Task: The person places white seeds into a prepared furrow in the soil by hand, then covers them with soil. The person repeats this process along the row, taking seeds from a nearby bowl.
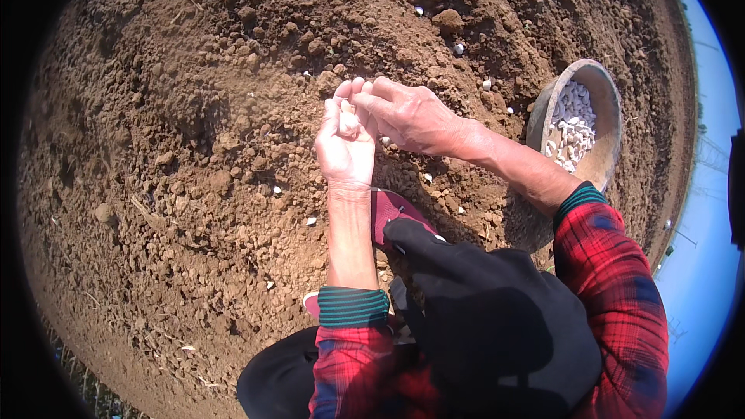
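My left hand (346, 154) is cupped palm up above the soil, holding pale garlic cloves (349, 123) in its palm. Over its fingers, my right hand (416, 116) reaches in from the right with curled fingers. Its fingertips meet the left fingers beside the cloves, and whether they pinch a clove is hidden. Below the hands, a single white clove (276, 190) rests on the brown soil, and another clove (311, 221) lies close to it. Farther up, a clove (458, 49) sits among the clods, near another clove (486, 85).
A worn basin (609, 122) stands tilted on the soil beyond my right forearm, partly filled with garlic cloves (573, 125). My maroon shoe (398, 212) and dark-trousered knee (489, 308) are below the hands. Loose, cloddy soil (192, 145) stretches to the left.
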A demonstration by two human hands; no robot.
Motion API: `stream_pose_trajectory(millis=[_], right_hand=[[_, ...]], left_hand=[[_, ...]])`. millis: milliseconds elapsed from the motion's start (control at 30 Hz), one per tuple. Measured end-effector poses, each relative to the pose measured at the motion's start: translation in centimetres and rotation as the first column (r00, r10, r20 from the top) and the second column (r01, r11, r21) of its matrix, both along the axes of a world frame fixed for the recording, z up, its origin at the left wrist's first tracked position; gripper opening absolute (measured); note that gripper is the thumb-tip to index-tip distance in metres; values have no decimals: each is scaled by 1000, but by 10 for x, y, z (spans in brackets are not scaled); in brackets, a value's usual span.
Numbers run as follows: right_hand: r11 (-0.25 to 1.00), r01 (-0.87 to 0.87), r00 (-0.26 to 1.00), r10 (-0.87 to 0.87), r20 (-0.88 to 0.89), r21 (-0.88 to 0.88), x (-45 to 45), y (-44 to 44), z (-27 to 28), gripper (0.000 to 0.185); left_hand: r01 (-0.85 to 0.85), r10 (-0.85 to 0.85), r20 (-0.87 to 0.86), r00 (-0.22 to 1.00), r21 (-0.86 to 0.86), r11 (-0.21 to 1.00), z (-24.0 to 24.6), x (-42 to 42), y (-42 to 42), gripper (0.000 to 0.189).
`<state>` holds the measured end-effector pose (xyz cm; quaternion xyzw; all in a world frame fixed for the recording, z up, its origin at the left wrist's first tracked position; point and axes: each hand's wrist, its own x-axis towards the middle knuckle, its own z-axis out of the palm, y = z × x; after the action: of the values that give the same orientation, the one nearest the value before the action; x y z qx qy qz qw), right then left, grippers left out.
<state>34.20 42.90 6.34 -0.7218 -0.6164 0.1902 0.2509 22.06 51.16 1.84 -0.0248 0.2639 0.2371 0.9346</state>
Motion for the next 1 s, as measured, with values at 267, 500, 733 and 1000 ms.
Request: stream_pose_trajectory(millis=[267, 500, 733, 1000], right_hand=[[872, 489, 871, -489, 52, -5, 156, 57, -44, 25], [954, 263, 890, -182, 418, -146, 186, 107, -84, 15], [920, 358, 861, -259, 438, -161, 181, 123, -90, 13], [972, 120, 970, -72, -234, 200, 51, 60, -13, 19]], left_hand=[[-26, 34, 65, 997, -112, 993, -13, -3, 6, 37], [-16, 18, 25, 1000, -64, 998, -12, -9, 20, 37], [1, -1, -25, 1000, 1, 1000, 0, 2, 44, 40], [-49, 50, 74, 996, -23, 999, -3, 6, 52, 58]])
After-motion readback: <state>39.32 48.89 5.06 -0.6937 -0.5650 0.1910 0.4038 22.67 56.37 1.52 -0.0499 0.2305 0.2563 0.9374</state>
